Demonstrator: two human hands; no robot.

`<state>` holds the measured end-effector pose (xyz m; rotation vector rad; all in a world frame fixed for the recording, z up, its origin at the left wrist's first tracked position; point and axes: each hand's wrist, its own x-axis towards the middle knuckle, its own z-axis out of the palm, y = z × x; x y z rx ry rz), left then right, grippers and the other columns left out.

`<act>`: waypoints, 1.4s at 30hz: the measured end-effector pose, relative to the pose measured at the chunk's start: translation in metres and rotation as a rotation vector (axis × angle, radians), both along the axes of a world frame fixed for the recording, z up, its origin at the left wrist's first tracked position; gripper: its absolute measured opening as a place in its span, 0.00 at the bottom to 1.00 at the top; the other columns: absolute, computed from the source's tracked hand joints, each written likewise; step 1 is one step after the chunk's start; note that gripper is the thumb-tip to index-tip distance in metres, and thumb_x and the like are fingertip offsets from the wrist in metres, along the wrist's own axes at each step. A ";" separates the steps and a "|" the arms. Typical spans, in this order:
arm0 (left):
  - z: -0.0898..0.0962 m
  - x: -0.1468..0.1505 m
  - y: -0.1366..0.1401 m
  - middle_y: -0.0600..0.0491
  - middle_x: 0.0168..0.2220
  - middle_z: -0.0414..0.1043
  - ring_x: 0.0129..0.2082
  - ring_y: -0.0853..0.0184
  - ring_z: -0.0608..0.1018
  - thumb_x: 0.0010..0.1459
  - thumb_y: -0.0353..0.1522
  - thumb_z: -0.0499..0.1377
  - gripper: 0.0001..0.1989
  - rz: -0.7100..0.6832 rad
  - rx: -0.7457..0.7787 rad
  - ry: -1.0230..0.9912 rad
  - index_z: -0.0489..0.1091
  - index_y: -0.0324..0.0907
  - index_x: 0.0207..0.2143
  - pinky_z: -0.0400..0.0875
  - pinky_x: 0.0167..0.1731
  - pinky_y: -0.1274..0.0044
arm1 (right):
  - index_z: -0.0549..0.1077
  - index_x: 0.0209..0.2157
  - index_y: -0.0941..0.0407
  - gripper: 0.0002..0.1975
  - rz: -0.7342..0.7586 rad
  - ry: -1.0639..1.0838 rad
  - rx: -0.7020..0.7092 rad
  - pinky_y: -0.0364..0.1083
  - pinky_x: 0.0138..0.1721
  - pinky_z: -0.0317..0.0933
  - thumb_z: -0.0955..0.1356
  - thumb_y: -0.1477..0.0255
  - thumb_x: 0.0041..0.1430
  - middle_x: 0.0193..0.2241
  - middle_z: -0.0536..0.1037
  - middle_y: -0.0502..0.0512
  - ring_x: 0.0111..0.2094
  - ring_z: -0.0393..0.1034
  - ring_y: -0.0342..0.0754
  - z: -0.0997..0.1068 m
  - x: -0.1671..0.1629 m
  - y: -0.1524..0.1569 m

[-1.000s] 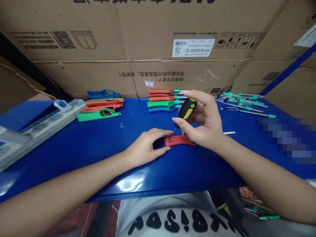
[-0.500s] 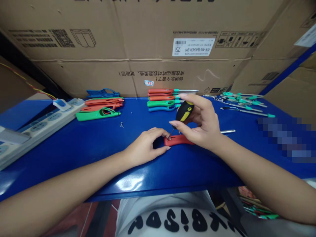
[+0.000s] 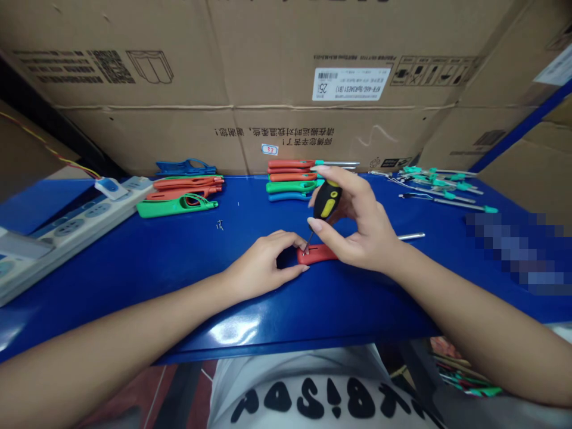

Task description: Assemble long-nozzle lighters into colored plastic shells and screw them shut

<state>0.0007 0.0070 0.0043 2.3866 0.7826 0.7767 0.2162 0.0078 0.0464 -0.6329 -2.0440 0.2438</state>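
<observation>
Upside-down "KFR-46G/BpR3AES1(B1)" and "25" on white label (image 3: 349,84), Chinese "师傅您辛苦了!" on cardboard (image 3: 170,134)

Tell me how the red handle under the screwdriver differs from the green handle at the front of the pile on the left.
The red handle is gripped at one end by the left hand, with the screwdriver tip on it; the green handle lies untouched.
The red handle is partly hidden by the right hand; the green handle shows nearly whole.
Shared: both lie roughly left to right on the blue table.
</observation>
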 end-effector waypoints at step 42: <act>0.002 0.003 0.000 0.52 0.44 0.78 0.46 0.61 0.80 0.59 0.30 0.65 0.10 0.009 -0.069 -0.011 0.70 0.43 0.42 0.73 0.51 0.68 | 0.66 0.63 0.50 0.21 -0.137 -0.212 0.111 0.48 0.46 0.73 0.58 0.65 0.73 0.54 0.77 0.55 0.47 0.76 0.50 0.027 0.000 0.004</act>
